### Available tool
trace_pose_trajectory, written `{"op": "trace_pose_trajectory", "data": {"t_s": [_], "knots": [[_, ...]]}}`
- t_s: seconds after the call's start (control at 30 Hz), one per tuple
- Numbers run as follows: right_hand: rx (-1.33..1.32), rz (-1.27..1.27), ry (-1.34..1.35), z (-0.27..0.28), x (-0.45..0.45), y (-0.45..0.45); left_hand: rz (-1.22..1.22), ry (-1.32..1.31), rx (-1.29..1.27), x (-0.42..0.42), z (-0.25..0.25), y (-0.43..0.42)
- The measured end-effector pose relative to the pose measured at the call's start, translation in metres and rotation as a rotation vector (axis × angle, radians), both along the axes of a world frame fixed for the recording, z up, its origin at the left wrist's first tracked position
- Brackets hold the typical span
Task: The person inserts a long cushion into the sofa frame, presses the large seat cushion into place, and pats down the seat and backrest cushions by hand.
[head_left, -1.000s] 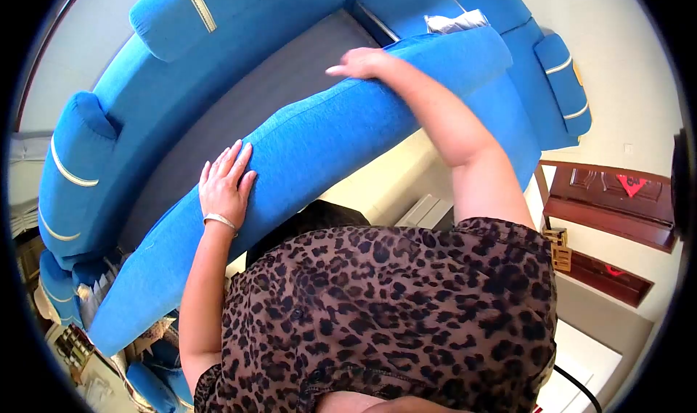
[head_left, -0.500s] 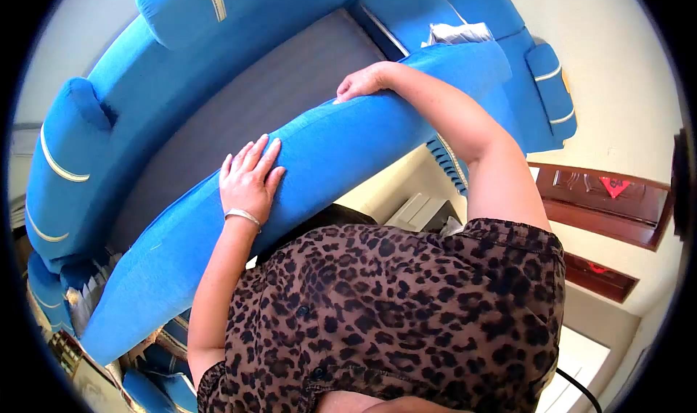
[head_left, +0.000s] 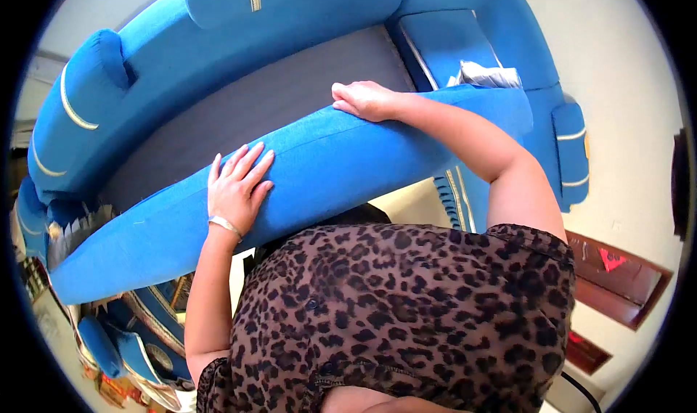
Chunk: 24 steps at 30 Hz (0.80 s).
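A long blue sofa cushion (head_left: 312, 173) lies tilted across the front of my body. My left hand (head_left: 236, 191), with a bracelet at the wrist, rests on its upper face with fingers spread. Farther along, my right hand (head_left: 363, 99) is closed at the cushion's far upper edge, fingers curled in. What its fingertips pinch along that edge is too small to make out. Behind the cushion is the blue sofa (head_left: 247, 57), its grey seat base (head_left: 268, 93) uncovered.
Grey-white fabric (head_left: 490, 75) lies by the cushion's right end, near a blue seat section (head_left: 450, 46). More grey fabric (head_left: 72, 239) is at the left end. Dark red wooden panels (head_left: 617, 275) are at the right. Blue furniture (head_left: 138, 340) stands at lower left.
The view has turned, so the cushion lies more level in it and its left end appears higher. My left hand stays on the cushion; my right hand remains closed at its edge.
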State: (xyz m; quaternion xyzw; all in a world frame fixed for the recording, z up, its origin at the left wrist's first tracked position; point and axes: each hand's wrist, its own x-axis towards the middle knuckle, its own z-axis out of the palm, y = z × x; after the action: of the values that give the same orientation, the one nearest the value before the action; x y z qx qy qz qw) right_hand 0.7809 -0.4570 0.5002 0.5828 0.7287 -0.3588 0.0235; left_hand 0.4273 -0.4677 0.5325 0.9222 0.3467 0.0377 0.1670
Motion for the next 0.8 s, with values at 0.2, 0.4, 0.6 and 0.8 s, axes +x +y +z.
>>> {"op": "trace_pose_trajectory", "data": {"t_s": [0.2, 0.4, 0.6, 0.8], "knots": [[0.124, -0.081, 0.139, -0.028, 0.002, -0.018, 0.007, -0.084, 0.088, 0.033, -0.002, -0.035], [0.067, -0.093, 0.085, -0.003, 0.007, -0.025, -0.006, 0.032, -0.006, 0.162, 0.000, -0.061], [-0.408, -0.124, 0.017, 0.015, 0.123, -0.054, 0.040, 0.093, 0.002, 0.162, 0.002, -0.060], [-0.452, -0.055, 0.155, 0.017, 0.171, -0.067, 0.031, 0.081, -0.016, 0.159, 0.005, -0.061]]}}
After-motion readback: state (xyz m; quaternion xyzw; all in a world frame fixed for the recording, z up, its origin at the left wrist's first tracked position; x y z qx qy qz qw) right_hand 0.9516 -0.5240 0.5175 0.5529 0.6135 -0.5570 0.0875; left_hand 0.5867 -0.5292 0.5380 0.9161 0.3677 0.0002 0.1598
